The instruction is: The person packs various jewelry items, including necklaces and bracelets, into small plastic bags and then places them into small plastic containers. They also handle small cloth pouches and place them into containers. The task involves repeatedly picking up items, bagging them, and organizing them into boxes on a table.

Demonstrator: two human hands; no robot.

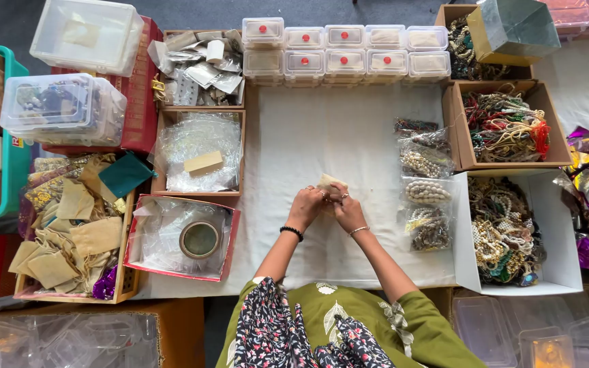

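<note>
We hold a small beige cloth pouch [328,182] between both hands over the middle of the white-covered table [349,136], left hand [306,206] and right hand [348,212] pressed close together, fingertips pinching its lower edge. The pouch juts up and away from our fingers, its long axis slanting slightly left, shared about equally between the hands. Bagged pearl strands [427,192] lie just to the right, nearer our right hand; the tray of spare beige pouches [76,238] sits well apart on the left.

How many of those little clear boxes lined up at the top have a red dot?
5 red-dotted boxes: top row, first, second and third; bottom row, third and fourth. None looks hidden.
</note>
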